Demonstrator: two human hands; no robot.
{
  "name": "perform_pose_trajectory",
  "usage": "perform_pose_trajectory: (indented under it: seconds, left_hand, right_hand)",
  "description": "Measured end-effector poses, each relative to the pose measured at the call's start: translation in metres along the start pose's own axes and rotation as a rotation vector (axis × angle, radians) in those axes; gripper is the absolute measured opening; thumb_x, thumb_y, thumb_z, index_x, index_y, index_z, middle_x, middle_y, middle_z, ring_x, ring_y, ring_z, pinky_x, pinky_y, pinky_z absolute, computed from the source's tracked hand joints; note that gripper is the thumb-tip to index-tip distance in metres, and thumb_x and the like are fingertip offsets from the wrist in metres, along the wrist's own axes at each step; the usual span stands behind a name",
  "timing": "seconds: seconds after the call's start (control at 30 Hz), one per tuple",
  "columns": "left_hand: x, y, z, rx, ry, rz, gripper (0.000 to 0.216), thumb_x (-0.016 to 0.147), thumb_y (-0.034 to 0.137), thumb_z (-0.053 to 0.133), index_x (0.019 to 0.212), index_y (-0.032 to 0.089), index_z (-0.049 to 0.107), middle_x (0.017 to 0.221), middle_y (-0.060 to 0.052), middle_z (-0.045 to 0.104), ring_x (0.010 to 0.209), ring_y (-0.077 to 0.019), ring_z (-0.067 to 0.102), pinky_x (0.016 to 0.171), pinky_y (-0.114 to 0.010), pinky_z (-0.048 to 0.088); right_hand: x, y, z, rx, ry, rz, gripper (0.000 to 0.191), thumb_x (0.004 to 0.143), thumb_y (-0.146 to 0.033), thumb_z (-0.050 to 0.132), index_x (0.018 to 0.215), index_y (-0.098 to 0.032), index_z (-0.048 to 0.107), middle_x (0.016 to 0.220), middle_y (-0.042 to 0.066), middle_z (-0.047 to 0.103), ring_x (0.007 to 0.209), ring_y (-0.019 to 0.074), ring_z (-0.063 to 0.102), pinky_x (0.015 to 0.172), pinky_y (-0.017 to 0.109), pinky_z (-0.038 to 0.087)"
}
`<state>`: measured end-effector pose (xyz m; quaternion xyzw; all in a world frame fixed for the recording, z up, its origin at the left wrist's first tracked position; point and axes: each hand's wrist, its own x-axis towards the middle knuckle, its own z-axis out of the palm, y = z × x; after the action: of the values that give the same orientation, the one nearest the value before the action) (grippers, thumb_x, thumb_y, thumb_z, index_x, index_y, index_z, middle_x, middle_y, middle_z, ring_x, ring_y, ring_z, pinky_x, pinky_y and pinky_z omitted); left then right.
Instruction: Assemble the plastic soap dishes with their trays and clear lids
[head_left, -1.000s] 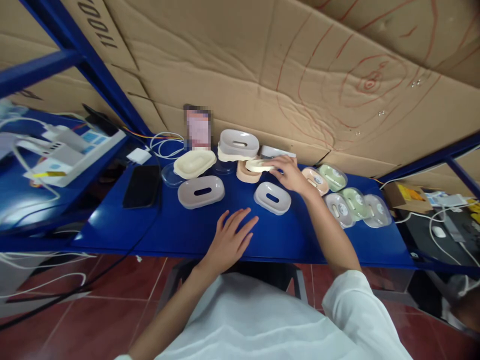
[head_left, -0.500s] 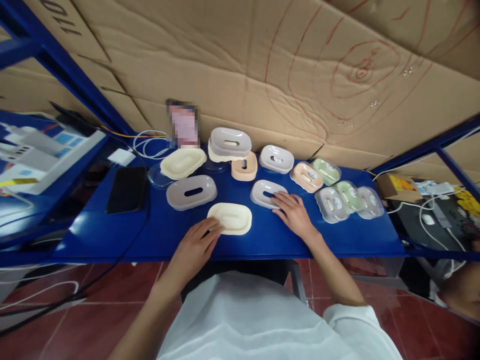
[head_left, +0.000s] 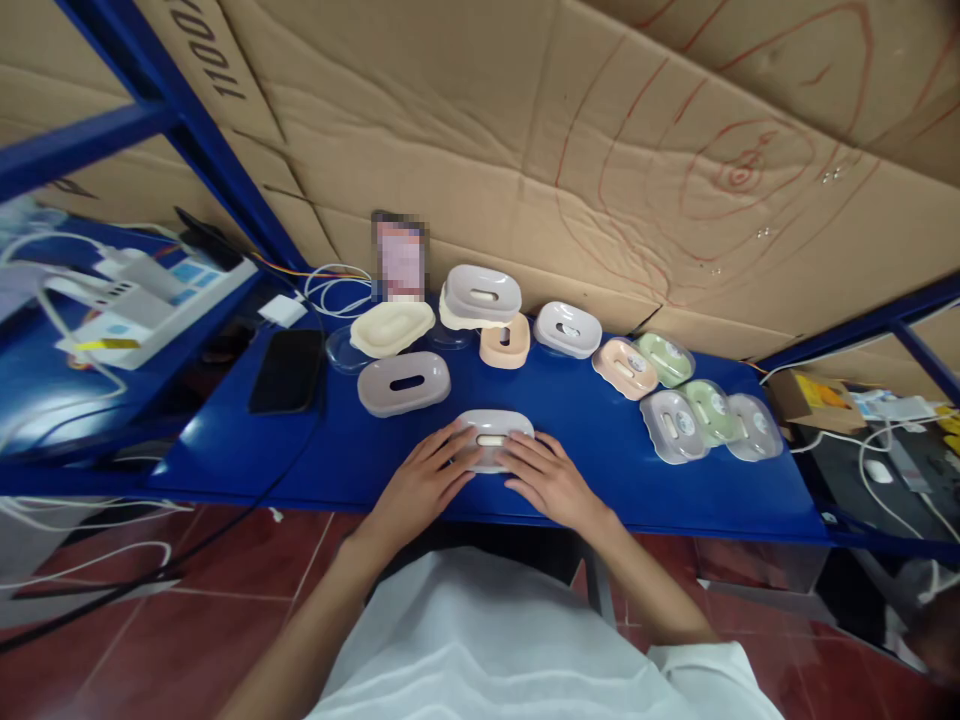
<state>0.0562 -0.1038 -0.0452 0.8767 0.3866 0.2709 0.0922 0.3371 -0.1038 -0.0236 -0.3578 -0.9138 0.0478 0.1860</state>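
Note:
A grey slotted soap-dish lid [head_left: 493,434] sits on top of a cream tray near the front edge of the blue shelf [head_left: 600,440]. My left hand [head_left: 420,487] grips its left side with curled fingers. My right hand [head_left: 550,478] presses on its right side, fingers closed around the rim. Both hands hold the same dish from opposite ends.
Further back lie a grey lid [head_left: 403,382], a cream tray [head_left: 391,327], a stacked grey dish [head_left: 481,294], an orange tray [head_left: 505,343] and a grey dish [head_left: 568,329]. Several pastel dishes [head_left: 686,405] cluster right. A black phone [head_left: 286,371] and cables lie left. Cardboard backs the shelf.
My right hand brought the grey slotted lid from mid-shelf onto the cream tray at the front. Both hands have since closed on that stacked dish.

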Motion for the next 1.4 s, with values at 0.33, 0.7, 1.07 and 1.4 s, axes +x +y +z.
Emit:
perform_pose_trajectory:
  seconds: [0.33,0.7,1.07,1.4]
  left_hand:
    - [-0.004,0.015,0.002,-0.028,0.027,-0.057,0.031,0.108,0.025,0.058,0.136,0.025,0.070,0.159,-0.007,0.060,0.155,-0.0292,0.048,0.121,-0.052,0.054]
    - [0.004,0.012,0.004,-0.082,-0.042,0.003,0.033,0.108,0.024,0.058,0.139,0.028,0.070,0.159,-0.005,0.060,0.157,-0.0284,0.046,0.124,-0.051,0.051]
    - [0.008,0.023,0.006,-0.140,-0.035,-0.022,0.033,0.108,0.025,0.057,0.138,0.028,0.070,0.160,-0.006,0.059,0.156,-0.0286,0.046,0.125,-0.051,0.050]
    - [0.026,0.025,0.010,-0.208,0.017,-0.023,0.022,0.103,0.029,0.066,0.123,0.024,0.076,0.169,-0.013,0.044,0.157,-0.0350,0.043,0.124,-0.054,0.049]
  right_hand:
    - [0.071,0.150,-0.057,-0.200,0.245,0.502,0.040,0.111,-0.042,0.049,0.129,-0.015,0.073,0.131,0.018,0.076,0.127,0.0343,0.067,0.114,0.057,0.045]
    - [0.074,0.074,-0.035,-0.075,0.244,0.225,0.035,0.113,-0.040,0.049,0.128,-0.025,0.077,0.132,0.008,0.077,0.129,0.0240,0.068,0.114,0.041,0.051]
    - [0.057,0.145,-0.036,-0.299,0.125,0.533,0.046,0.111,-0.034,0.044,0.148,-0.014,0.063,0.148,0.020,0.066,0.140,0.0362,0.059,0.124,0.061,0.035]
    - [0.049,0.137,-0.022,-0.387,0.086,0.613,0.075,0.106,-0.056,0.057,0.166,-0.016,0.040,0.172,0.024,0.036,0.162,0.0410,0.030,0.129,0.071,0.016]
